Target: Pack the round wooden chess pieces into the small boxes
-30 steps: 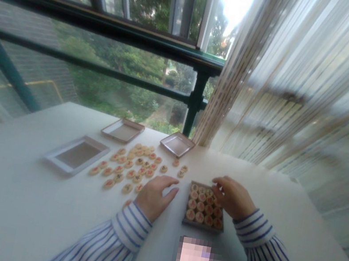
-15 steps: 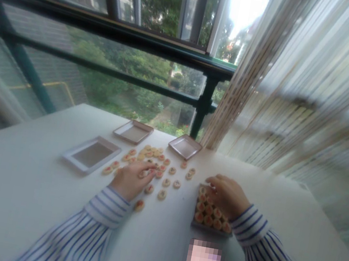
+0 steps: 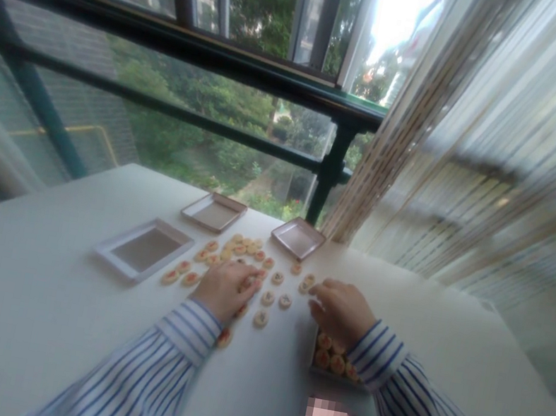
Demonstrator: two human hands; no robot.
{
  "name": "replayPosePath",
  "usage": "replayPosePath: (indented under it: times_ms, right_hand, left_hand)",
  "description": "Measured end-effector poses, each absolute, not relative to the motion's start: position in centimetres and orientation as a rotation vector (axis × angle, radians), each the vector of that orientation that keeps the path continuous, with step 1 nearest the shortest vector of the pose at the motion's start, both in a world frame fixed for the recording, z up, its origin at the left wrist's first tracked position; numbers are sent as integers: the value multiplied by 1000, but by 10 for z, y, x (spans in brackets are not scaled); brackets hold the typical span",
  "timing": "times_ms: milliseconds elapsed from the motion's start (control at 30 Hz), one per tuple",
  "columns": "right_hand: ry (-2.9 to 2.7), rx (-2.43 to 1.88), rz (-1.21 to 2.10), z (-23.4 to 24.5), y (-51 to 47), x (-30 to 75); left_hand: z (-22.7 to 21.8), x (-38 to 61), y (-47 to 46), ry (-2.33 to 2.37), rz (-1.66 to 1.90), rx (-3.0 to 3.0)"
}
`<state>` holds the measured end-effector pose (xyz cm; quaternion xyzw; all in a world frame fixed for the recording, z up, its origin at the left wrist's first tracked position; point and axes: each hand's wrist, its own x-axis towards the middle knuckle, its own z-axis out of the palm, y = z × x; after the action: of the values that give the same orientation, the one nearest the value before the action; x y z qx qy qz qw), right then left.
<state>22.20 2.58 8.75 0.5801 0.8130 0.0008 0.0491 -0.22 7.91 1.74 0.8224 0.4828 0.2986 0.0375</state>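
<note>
Several round wooden game pieces [image 3: 237, 249] with red or dark marks lie scattered on the white table [image 3: 24, 307]. My left hand [image 3: 225, 288] rests on the pieces near the middle of the scatter, fingers curled over one or more of them. My right hand [image 3: 340, 311] has its fingers bent and reaches left toward two loose pieces [image 3: 305, 283]. Under my right wrist sits a small square box [image 3: 334, 363] filled with rows of pieces, mostly hidden by the hand and sleeve.
Three shallow trays or box lids stand beyond the pieces: a white-framed one [image 3: 144, 249] at the left, one [image 3: 213, 211] at the back, one [image 3: 298, 237] by the railing post. A bead curtain [image 3: 433, 121] hangs at the right. A blurred patch covers the bottom edge.
My left hand went from the table beside the box up into the scattered pieces and stayed there. My right hand left the box top and moved left toward the loose pieces.
</note>
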Motion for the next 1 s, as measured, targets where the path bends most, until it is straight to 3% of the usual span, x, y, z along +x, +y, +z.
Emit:
replayPosePath:
  times_ms: [567,1000]
  right_hand:
    - [2553,1661,-15,77,40,197]
    - [2548,1665,-26,73,39,199]
  left_hand:
    - [14,3,77,1522,764,2642]
    - [17,6,76,1482,909,2564]
